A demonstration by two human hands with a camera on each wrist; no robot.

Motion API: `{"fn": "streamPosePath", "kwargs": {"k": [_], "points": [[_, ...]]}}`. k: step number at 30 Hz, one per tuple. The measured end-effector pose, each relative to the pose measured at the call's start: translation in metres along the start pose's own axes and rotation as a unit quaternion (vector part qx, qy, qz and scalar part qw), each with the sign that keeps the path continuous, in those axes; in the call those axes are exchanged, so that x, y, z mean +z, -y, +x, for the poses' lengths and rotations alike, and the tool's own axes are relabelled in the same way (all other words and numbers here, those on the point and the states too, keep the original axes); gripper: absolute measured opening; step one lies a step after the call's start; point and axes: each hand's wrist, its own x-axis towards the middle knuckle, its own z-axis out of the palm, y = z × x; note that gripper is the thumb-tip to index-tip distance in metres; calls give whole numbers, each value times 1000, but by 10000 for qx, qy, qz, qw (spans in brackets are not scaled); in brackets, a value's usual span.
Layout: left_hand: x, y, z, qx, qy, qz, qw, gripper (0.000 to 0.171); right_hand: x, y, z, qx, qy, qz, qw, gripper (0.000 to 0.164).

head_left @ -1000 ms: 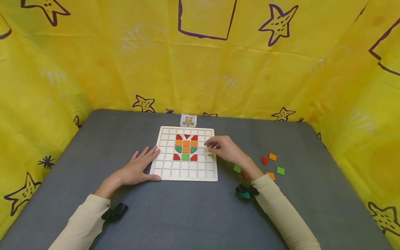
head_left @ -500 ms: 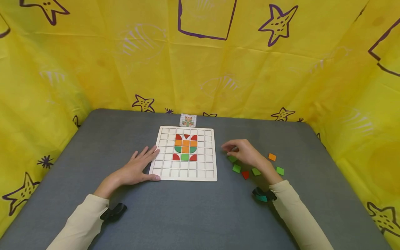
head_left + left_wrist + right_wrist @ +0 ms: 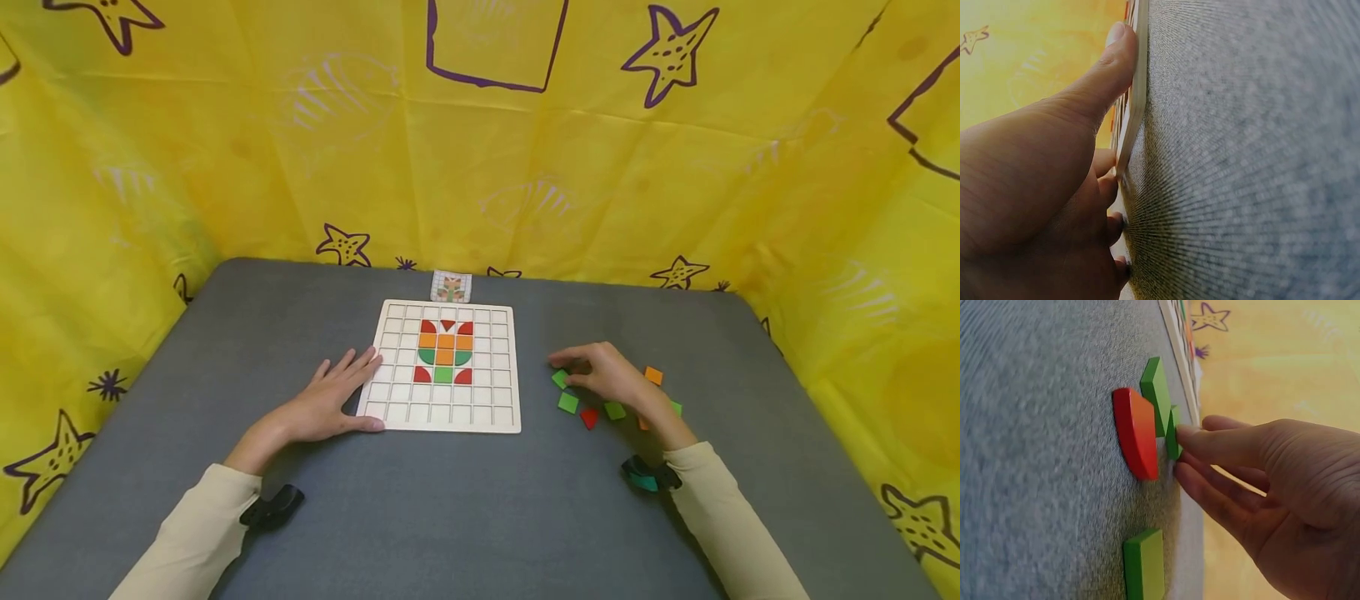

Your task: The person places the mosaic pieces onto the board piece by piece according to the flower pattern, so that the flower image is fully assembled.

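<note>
Since 1 s ago, R hand (image 3: 603, 375) has moved from the R edge of the board (image 3: 452, 394) to the loose tiles (image 3: 567, 403), right of ctr. Yellow curtain (image 3: 465, 150) fills top & sides of frame; grey table (image 3: 465, 508) below. Board sits ctr frame, pattern pieces (image 3: 444, 356) mid-grid. L hand (image 3: 326, 408), fingers spread wide, rests on its L edge, left of ctr. R hand: fingers bent, narrow gap, thumb at a green tile (image 3: 560, 379); can't tell if pinched. Card (image 3: 451, 287), upper ctr, just above board. Red tile (image 3: 589, 418) lower, right of ctr; orange tile (image 3: 654, 376) farther right.
</note>
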Motion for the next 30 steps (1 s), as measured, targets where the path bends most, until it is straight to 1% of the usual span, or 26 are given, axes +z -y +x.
{"fn": "streamPosePath", "kwargs": {"k": [4,8,12,17,24,30], "points": [[0,-1,0,-6,10,29,10000,106,-1,-1,-2,4,-35,96,9999,35],[-1,-1,0,-30,8,37,10000,106,-1,-2,-3,6,-194,113,9997,34],[-1,-1,-1,6,-38,41,10000,105,-2,-2,-3,-36,-361,30,9993,32],[-2,-1,-1,2,-9,47,10000,104,-3,-1,-2,-77,-490,-36,9988,28],[-1,0,-1,-12,10,44,10000,104,-2,7,4,-346,-622,60,9974,27],[-1,0,0,5,15,27,10000,105,2,15,12,-477,-590,68,9971,26]]}}
